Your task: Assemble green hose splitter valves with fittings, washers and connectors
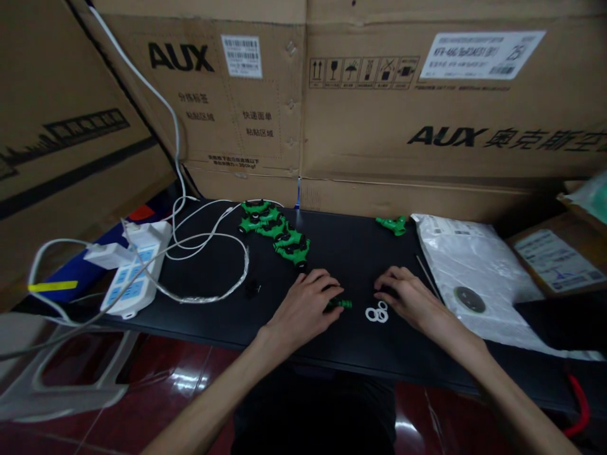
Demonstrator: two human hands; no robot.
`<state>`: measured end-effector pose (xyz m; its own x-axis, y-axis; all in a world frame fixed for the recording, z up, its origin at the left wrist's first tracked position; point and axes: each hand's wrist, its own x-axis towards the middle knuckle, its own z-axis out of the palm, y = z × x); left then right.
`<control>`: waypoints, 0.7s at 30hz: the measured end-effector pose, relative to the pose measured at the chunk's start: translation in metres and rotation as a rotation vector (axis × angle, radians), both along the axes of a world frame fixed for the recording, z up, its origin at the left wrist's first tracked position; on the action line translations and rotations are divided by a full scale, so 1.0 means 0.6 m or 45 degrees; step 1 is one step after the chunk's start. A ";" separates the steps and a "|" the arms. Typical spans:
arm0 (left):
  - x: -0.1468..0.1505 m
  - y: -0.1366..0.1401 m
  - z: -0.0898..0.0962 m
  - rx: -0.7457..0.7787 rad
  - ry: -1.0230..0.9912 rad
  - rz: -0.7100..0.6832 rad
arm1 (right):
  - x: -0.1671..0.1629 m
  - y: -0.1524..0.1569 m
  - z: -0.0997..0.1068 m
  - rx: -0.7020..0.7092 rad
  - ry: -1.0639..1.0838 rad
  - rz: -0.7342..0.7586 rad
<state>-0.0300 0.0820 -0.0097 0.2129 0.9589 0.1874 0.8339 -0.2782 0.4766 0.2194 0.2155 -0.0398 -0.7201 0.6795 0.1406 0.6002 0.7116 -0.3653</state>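
My left hand [310, 309] is closed around a small green plastic fitting [346, 304], whose ringed end sticks out past the fingertips. Most of that fitting is hidden under the fingers. To the right, my right hand [403, 292] has its fingers curled low over the table; something dark shows beneath them, but I cannot make out what. Several white ring washers [377, 314] lie between the two hands, nearest the right. Beyond my left hand rests a row of green branched hose fittings [275, 229] with black parts. Another green branched fitting [391, 225] lies at the back right.
A white power strip [135, 272] with plugs and looping white cables occupies the left. Small black pieces [253, 289] lie near the cable loop. A thin rod [427, 277] lies beside a white plastic package [469, 265] on the right. Large cardboard boxes [360, 139] wall off the back.
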 end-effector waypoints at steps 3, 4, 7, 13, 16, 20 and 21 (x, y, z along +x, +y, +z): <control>-0.002 0.010 -0.001 -0.031 0.038 -0.128 | -0.007 -0.004 0.005 -0.070 0.081 -0.008; -0.003 0.012 -0.001 -0.033 0.049 -0.136 | -0.009 -0.005 0.009 -0.097 0.116 -0.011; -0.003 0.016 0.002 -0.058 0.055 -0.084 | -0.016 -0.013 0.028 -0.192 0.248 -0.051; -0.007 0.013 0.006 -0.080 -0.131 0.065 | -0.036 -0.043 0.055 -0.514 0.602 -0.285; -0.008 0.011 0.000 -0.080 -0.283 0.095 | -0.057 -0.067 0.053 -0.726 0.801 -0.372; -0.004 0.007 -0.009 -0.097 -0.506 0.169 | -0.094 -0.096 0.041 -0.976 1.027 -0.421; -0.003 0.005 -0.010 -0.098 -0.560 0.185 | -0.102 -0.101 0.039 -1.027 1.070 -0.430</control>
